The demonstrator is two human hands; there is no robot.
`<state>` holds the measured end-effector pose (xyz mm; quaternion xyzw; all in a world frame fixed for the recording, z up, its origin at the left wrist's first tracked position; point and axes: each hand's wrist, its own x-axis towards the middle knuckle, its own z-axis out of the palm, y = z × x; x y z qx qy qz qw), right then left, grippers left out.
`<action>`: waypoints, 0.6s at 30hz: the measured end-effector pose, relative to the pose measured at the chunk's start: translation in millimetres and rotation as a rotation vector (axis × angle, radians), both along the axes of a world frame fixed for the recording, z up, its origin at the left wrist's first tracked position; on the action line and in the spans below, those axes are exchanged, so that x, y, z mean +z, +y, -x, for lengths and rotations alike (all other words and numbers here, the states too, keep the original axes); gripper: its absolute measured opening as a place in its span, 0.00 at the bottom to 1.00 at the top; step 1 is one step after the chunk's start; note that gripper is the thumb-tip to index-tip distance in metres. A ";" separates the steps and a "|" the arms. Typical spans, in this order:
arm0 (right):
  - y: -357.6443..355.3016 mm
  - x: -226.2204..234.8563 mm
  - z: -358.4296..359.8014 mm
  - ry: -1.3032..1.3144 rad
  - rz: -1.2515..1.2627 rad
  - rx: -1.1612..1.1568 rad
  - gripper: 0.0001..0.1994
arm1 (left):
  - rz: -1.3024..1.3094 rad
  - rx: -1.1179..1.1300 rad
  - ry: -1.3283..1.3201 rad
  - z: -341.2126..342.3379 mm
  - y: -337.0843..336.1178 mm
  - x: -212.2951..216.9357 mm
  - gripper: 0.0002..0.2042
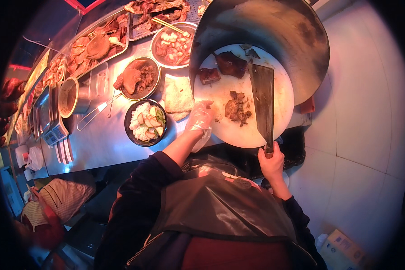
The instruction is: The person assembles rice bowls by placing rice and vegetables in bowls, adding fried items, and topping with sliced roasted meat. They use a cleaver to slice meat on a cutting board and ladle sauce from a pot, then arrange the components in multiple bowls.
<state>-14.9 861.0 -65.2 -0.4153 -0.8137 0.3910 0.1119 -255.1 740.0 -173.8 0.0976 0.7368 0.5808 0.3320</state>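
My right hand (273, 167) is closed around the handle of a broad cleaver (263, 99), whose blade lies over the right part of a round white cutting board (218, 130). Beside the blade is a small heap of chopped brown meat (235, 109). Larger dark glazed pieces of roast meat (231, 64) sit toward the board's far edge. My left hand (200, 118), in a clear plastic glove, is at the board's left edge with its fingers partly in view and nothing visible in them. Left of it stands a black bowl of rice (139, 112) topped with pale slices and greens.
A tall curved metal guard (301, 49) wraps the board's far and right sides. On the steel counter (99, 148) are a folded cloth (177, 95), bowls of meat (173, 47), a metal pot (69, 96), a scale (54, 134) and meat trays (96, 47). Another person (60, 202) is at lower left.
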 end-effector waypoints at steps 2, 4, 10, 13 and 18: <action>-0.8 -6.4 16.2 -0.088 0.057 -0.052 0.09 | -0.056 -0.020 -0.092 -5.7 -2.5 0.2 0.19; 2.5 -6.3 25.2 -0.335 0.043 0.091 0.13 | -0.001 -0.062 -0.112 -15.2 -7.4 8.3 0.20; 1.5 23.7 13.0 -0.369 0.152 -0.013 0.14 | 0.205 -0.127 -0.057 -32.0 -17.2 33.4 0.18; 1.6 12.5 31.0 -0.348 0.065 0.071 0.12 | 0.161 -0.094 0.200 -30.8 -15.6 34.0 0.17; 11.4 -1.8 28.0 -0.411 0.066 0.050 0.12 | 0.016 -0.016 -0.289 -28.9 -16.6 35.1 0.16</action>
